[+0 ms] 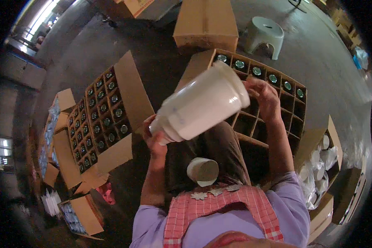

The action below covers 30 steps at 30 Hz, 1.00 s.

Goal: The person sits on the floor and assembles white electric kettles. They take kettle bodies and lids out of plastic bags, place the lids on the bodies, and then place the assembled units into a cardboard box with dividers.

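Note:
A large white cylindrical jar (204,103) is held tilted above my lap, its narrow stepped end low at the left and its wide rim high at the right. My left hand (155,138) is wrapped round the narrow end. At the wide rim, my right hand (263,93) has its fingers curled against the edge; they are slightly blurred. Faint bluish marks show on the jar's side. A pale short roll or cup-like cylinder (203,170) rests on my lap, below the jar.
A divided carton (273,66) ahead right has capped bottles along its far row; its other visible cells look dark. Divided cartons of capped bottles (111,98) stand at left. A box of wrapped white cylinders (318,165) is at right. Beyond are a closed carton (206,20) and pale stool (266,31).

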{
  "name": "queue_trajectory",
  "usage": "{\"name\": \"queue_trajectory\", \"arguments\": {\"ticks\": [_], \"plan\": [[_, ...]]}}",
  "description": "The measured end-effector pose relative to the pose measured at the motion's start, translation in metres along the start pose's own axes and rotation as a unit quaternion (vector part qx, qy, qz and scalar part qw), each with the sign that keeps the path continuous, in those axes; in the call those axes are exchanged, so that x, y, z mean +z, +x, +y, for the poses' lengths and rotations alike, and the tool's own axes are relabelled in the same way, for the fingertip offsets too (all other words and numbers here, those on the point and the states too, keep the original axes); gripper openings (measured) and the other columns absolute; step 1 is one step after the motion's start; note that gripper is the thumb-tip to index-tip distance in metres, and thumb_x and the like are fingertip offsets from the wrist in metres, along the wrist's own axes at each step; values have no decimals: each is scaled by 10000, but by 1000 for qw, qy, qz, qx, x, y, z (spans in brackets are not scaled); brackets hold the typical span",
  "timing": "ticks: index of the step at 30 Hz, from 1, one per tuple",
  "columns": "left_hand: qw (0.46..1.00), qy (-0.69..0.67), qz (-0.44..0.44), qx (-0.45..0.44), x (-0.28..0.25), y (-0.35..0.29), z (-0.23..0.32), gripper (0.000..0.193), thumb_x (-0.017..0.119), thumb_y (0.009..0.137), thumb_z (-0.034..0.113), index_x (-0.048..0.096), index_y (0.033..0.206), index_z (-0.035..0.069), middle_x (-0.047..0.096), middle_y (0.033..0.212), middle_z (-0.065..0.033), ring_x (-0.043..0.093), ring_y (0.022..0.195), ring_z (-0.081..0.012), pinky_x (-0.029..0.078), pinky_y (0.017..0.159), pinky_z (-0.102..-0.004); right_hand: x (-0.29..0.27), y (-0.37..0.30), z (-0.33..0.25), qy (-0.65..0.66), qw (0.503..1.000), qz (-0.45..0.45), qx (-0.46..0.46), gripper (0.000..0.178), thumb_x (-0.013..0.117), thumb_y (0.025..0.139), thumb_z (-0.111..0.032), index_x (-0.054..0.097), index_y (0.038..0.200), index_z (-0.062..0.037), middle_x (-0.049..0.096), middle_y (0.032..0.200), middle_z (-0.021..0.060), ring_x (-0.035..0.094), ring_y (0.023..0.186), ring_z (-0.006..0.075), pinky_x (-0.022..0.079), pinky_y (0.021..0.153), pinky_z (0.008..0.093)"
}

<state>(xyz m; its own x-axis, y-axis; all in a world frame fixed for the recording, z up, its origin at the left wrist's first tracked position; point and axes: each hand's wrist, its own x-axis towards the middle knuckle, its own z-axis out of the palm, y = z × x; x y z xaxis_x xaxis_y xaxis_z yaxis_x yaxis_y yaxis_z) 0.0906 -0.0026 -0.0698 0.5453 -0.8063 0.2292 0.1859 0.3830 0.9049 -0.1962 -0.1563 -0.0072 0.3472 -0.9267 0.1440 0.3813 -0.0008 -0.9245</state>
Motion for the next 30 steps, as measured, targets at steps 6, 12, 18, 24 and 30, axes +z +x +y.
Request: {"name": "queue_trajectory", "arguments": {"ticks": [6,12,18,24,30], "plan": [[999,-17,-10,-40,3,8,9,585,675,619,273,485,1100,-1,516,1008,-70,488,939,-168,384,847,-303,-9,5,24,-27,998,19,-52,435,538,784,-397,555,936,11,582,905,110,538,825,167,402,763,280],[997,62,-44,-24,6,29,-9,525,644,616,186,492,1086,10,520,1013,-67,497,930,-183,393,839,-307,19,13,36,-124,986,80,83,300,571,797,-281,479,929,-28,479,798,34,433,748,104,360,652,247],[980,26,80,-182,-45,50,-28,451,629,702,228,485,1077,25,531,1033,-106,522,941,-223,429,817,-346,-35,8,76,-214,954,206,42,228,607,806,-221,523,886,-25,540,750,42,481,624,100,406,547,276],[971,56,152,-173,-97,43,-29,452,575,750,275,459,1120,43,531,1063,-118,538,960,-255,484,711,-363,-142,-44,198,-788,612,61,8,305,683,683,-204,554,927,-74,550,962,101,497,943,301,443,792,404],[960,28,197,-197,-123,25,-28,483,494,784,317,423,1173,40,526,1100,-127,545,966,-286,499,711,-395,-56,-12,183,-657,753,25,-42,334,659,614,-62,585,938,-81,559,1017,93,499,972,298,441,793,390]]}}
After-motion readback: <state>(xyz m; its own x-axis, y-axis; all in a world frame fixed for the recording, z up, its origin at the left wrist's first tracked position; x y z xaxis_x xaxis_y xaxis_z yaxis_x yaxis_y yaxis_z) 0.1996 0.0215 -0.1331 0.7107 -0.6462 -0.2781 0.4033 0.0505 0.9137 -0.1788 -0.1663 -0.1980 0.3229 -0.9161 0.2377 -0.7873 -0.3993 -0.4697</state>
